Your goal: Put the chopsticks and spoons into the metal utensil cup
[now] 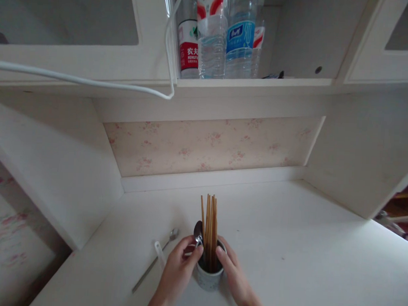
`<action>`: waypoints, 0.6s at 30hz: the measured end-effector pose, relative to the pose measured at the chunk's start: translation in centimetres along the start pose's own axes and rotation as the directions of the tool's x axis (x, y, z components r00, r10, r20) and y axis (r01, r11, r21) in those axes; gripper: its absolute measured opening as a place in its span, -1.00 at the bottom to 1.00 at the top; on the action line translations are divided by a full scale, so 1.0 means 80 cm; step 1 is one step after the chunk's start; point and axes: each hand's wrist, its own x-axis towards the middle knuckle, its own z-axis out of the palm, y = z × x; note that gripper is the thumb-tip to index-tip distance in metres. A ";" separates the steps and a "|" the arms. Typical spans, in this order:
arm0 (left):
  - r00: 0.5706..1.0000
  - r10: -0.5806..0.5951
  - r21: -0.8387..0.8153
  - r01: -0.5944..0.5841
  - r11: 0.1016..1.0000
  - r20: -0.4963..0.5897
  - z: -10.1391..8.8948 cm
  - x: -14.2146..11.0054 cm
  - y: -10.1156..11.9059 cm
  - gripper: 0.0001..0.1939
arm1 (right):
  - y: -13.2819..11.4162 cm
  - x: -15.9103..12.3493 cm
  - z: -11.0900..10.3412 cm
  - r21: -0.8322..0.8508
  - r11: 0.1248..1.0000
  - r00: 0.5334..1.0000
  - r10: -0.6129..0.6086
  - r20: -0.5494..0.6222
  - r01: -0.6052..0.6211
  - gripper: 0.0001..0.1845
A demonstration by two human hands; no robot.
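Observation:
A grey cup stands on the white tabletop, holding a bundle of wooden chopsticks that point upward. My left hand is closed at the cup's left rim, its thumb and fingers pinching a metal spoon with the bowl up. The lower part of that spoon is hidden. On the cup's right side, my right hand grips the rim, thumb near the chopsticks and fingers behind the cup. Left of my left hand lie a long-handled metal spoon and a white utensil handle, partly covered by the hand.
Above the white tabletop is an open cabinet shelf with several plastic bottles. A white cable hangs across the cabinet's front. White side panels and floral wallpaper enclose the space.

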 end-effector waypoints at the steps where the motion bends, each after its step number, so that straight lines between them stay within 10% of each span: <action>1: 0.999 0.007 -0.066 -0.004 0.998 0.046 0.002 -0.005 -0.005 -0.53 | 0.001 0.000 -0.001 -0.005 1.000 1.000 -0.003 -0.003 0.003 -0.53; 6: 0.962 0.169 -0.353 -0.085 0.932 0.214 0.016 -0.022 -0.023 -0.16 | 0.010 -0.005 -0.006 -0.021 1.000 0.999 0.008 -0.036 -0.008 -0.52; 14: 0.971 0.195 -0.391 -0.128 0.911 0.135 0.025 -0.020 -0.024 -0.20 | 0.013 -0.013 -0.002 -0.182 0.983 0.980 -0.024 -0.199 -0.013 -0.47; 18: 0.981 0.165 -0.407 -0.112 0.906 0.099 0.025 -0.023 -0.019 -0.23 | -0.019 -0.019 0.018 -0.540 0.826 0.788 -0.436 -0.433 0.161 -0.62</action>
